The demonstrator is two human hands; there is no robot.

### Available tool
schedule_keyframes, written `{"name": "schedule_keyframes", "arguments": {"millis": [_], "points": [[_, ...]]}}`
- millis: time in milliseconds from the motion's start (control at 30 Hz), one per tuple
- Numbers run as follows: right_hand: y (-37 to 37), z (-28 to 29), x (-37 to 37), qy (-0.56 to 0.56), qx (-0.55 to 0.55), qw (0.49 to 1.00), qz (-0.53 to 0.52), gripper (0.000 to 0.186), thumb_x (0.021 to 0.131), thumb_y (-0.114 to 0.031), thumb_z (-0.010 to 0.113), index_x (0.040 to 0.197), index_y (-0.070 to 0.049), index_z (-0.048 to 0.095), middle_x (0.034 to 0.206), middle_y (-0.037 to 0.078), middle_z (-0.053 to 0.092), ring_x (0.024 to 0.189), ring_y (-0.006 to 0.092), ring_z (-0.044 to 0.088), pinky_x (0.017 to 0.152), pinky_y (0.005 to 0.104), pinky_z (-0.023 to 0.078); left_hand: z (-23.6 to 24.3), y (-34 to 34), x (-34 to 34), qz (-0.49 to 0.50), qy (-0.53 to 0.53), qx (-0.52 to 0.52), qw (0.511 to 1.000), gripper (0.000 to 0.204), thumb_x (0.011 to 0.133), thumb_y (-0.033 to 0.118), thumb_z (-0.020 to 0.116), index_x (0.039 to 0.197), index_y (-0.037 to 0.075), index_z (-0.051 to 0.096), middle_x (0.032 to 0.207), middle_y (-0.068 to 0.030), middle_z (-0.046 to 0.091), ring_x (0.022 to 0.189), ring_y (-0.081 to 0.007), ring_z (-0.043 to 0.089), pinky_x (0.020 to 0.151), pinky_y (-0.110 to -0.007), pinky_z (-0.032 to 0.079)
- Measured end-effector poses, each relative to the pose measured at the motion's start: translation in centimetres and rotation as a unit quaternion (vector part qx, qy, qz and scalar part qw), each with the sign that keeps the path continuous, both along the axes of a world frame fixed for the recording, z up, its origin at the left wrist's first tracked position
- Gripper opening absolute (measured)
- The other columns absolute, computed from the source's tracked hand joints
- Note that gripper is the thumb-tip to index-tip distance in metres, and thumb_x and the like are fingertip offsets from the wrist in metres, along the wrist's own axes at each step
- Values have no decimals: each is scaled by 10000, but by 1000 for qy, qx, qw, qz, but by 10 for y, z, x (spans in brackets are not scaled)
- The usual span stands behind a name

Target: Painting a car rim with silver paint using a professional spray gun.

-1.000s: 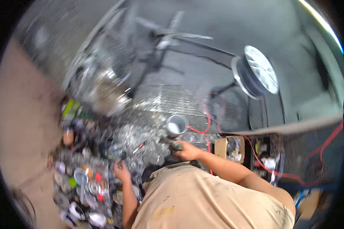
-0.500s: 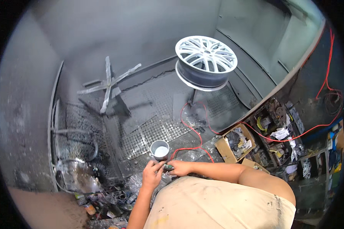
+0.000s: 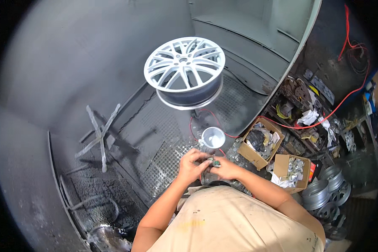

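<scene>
A spray gun (image 3: 215, 163), its green-tinged back end showing, is gripped in my right hand (image 3: 227, 169). Its open metal cup (image 3: 213, 137) sits just beyond my fingers with whitish liquid inside. My left hand (image 3: 192, 166) is closed, thumb and fingers pinched at the gun's back end beside my right hand. Most of the gun body is hidden by my hands. Farther ahead, a white multi-spoke car wheel rim (image 3: 184, 63) lies face up on a stand, its barrel dark.
Left of the rim stands a grey cross-shaped stand (image 3: 101, 136). A red hose (image 3: 319, 124) runs along the right side. Two cardboard boxes (image 3: 256, 157) of scraps and parts, bare metal rims (image 3: 317, 195) and cluttered shelves (image 3: 298, 105) fill the right. Grey walls (image 3: 92, 46) enclose the left and back.
The view has swung right, so the rim, the cross-shaped stand and the cup appear shifted. Both hands stay together at the spray gun, and more boxes and rims show at right.
</scene>
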State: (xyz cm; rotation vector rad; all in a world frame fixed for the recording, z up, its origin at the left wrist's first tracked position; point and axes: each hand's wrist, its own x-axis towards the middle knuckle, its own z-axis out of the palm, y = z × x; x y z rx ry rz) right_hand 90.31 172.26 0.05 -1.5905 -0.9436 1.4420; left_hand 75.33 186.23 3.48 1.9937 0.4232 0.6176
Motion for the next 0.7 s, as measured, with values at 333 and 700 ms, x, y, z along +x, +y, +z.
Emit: {"name": "schedule_keyframes", "arguments": {"millis": [333,700], "points": [[72,85,78,112,64,979,-157,409,1012,-184,664,1384,-45,566,1192,44,698,1010,119,661,573,279,588,-24,188,107,-6,39,-64,997,253,901,57,737,1150,13,734,1047,-91,714,902,-161,690,820,-309,554],[308,124,177,-31,11,961,-274,305,972,-151,687,1246,-35,618,1100,68,713,949,168,711,556,291,548,31,374,100,-64,11,-86,994,318,845,45,737,1156,-17,713,1039,-132,714,949,-235,698,870,-340,541]]}}
